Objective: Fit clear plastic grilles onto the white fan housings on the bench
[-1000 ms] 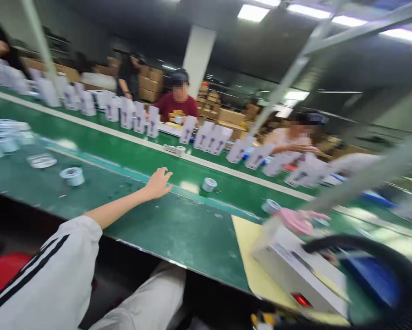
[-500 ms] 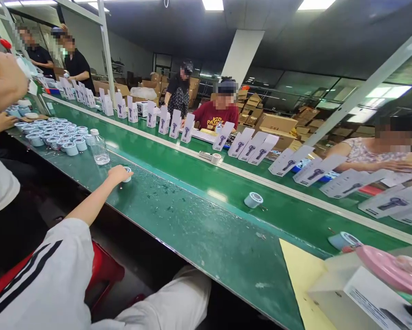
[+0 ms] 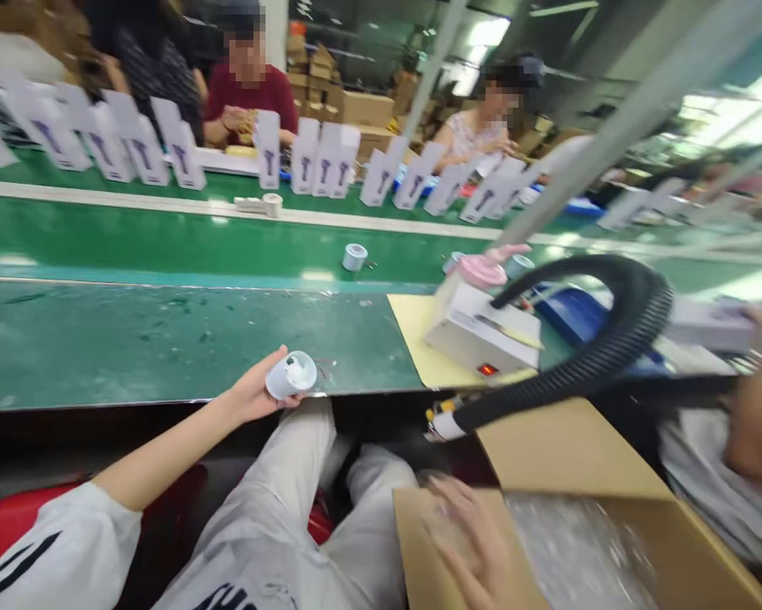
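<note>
My left hand (image 3: 252, 394) is closed around a light-blue plastic cylinder (image 3: 282, 381) at the bench's front edge. Its open end faces up and to the right, showing a white part inside, and thin wires stick out to the right. Low in the view, my right hand (image 3: 479, 542) is smeared by motion over the near flap of a cardboard box (image 3: 577, 445). Clear plastic pieces (image 3: 584, 551) lie in that box, to the right of the hand. Whether my right fingers hold anything cannot be made out.
A white machine (image 3: 475, 326) with a pink lid and lit red switch stands on yellow board (image 3: 407, 339). A black corrugated hose (image 3: 635, 313) arches beside it. Another blue cylinder (image 3: 355, 257) sits on the green belt (image 3: 164, 237). White boxes (image 3: 268, 152) line the far side, with people behind.
The view has swung right and down. My left hand has lifted the cylinder off the bench and brought it closer. My right hand and the cardboard box have come into view.
</note>
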Tool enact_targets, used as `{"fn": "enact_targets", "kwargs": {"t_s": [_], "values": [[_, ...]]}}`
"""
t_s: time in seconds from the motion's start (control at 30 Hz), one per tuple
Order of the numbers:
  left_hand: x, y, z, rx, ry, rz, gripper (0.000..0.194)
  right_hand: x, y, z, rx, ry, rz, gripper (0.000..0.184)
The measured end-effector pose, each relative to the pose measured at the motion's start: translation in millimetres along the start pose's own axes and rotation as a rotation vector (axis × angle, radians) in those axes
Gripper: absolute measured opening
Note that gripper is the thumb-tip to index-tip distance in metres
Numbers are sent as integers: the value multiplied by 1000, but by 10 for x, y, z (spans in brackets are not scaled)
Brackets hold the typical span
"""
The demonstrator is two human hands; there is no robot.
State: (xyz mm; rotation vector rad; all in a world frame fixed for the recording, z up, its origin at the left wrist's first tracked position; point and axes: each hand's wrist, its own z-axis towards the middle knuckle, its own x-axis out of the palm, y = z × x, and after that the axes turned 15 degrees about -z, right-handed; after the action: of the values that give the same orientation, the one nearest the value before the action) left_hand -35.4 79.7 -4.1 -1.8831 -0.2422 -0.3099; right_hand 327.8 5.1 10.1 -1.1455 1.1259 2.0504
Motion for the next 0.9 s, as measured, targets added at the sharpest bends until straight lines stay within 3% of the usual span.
{"fn": "enact_targets", "kwargs": {"t_s": [0.13,0.2,0.27,0.37,0.47,0.53,0.63,0.8,0.9], "values": [[534,395,-10,-432,359,-432,61,276,264,165,-132,-106,-304,43],[665,458,-36,-549,462,-397,55,337,355,271,-132,-146,-435,44],[750,432,-72,-569,576,-215,44,350,407,324,-99,-157,-537,46],[827,305,-147,-326,700,203,26,349,416,322,-60,-108,-528,40],[851,211,-225,46,641,523,21,357,391,287,-40,3,-291,21],[838,201,-261,164,577,585,24,357,387,263,1,74,-106,11],[795,225,-285,245,545,565,27,335,408,231,70,59,-42,16],[755,252,-305,224,603,617,26,308,432,206,48,-139,-321,29],[762,269,-310,216,639,654,24,367,406,202,4,-59,-316,30]]}}
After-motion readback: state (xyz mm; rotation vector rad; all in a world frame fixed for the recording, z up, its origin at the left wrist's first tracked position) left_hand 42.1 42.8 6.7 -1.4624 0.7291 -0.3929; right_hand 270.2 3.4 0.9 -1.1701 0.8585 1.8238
